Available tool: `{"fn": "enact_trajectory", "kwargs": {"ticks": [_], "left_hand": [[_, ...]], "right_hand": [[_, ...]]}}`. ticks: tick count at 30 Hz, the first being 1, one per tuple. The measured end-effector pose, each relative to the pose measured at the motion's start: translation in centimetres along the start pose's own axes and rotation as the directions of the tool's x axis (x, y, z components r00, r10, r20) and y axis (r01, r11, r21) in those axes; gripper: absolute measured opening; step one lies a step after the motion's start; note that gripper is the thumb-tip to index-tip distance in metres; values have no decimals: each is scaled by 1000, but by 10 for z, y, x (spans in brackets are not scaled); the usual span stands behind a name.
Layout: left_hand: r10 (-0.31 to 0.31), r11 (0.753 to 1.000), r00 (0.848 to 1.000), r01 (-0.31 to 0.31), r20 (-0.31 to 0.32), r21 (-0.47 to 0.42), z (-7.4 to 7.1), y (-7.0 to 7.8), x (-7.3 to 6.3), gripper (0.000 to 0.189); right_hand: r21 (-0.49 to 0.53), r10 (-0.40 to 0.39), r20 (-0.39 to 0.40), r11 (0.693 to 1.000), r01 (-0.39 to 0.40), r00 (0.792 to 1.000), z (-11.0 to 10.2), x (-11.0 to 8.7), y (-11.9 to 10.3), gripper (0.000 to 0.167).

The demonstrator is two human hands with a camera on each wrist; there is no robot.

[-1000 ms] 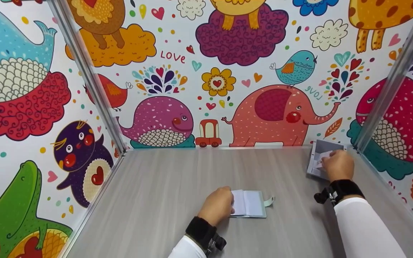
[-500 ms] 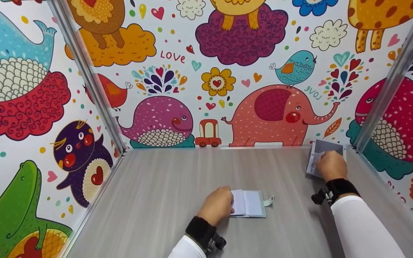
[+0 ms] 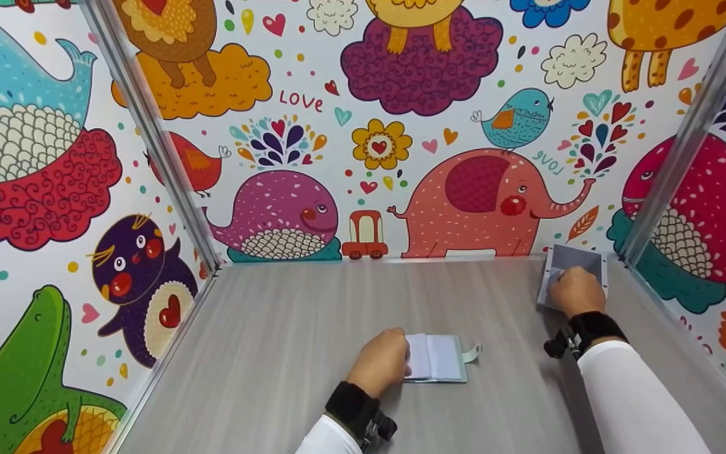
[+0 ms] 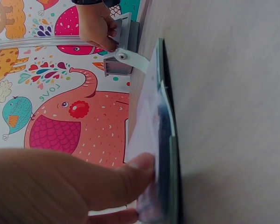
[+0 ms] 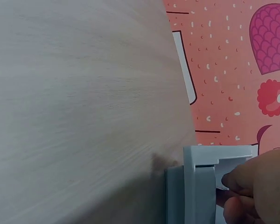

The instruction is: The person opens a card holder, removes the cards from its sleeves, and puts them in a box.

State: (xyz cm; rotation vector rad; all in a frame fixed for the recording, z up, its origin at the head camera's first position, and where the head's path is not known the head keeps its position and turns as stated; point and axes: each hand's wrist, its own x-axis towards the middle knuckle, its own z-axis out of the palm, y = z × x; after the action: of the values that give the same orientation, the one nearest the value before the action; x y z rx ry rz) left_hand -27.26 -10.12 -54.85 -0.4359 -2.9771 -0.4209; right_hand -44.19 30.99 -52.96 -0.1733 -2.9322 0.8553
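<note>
A pale green card holder (image 3: 446,358) lies spread on the table, its white pages up and its snap strap (image 3: 474,354) sticking out to the right. My left hand (image 3: 380,362) grips its left side; the left wrist view shows the thumb (image 4: 142,170) pressing on the page. At the far right, my right hand (image 3: 578,291) reaches into a small grey box (image 3: 580,257) with curled fingers. A pale edge of a card (image 3: 554,275) shows beside that hand. In the right wrist view, fingertips (image 5: 233,207) are inside the box wall, the card hidden there.
The grey wood-grain table (image 3: 287,315) is bounded by printed cartoon walls (image 3: 464,208) at the back and sides. Metal corner posts (image 3: 678,145) rise at both back corners. The grey box stands close to the back right corner.
My right hand has moved slightly left and deeper into the grey box, and less of the card shows. The left hand and the card holder have stayed put.
</note>
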Motion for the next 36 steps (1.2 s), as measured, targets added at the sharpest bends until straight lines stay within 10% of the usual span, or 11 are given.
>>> {"fn": "enact_trajectory", "kwargs": {"ticks": [11,21,36], "left_hand": [[9,1000,1000,-9,-1,1,-1,1,0,26],[15,1000,1000,-15,4,-13,-1,2,0,26],[43,999,999,-44,-30,-11,-3,-1,-1,26]], "right_hand": [[-8,42,-128,999,-43,991,-8,-20,-22,33],[123,-93,-365,981,147,926,6,-63,-77,27],[305,-355,-86,880,364,931,98,-150,-161,13]]}}
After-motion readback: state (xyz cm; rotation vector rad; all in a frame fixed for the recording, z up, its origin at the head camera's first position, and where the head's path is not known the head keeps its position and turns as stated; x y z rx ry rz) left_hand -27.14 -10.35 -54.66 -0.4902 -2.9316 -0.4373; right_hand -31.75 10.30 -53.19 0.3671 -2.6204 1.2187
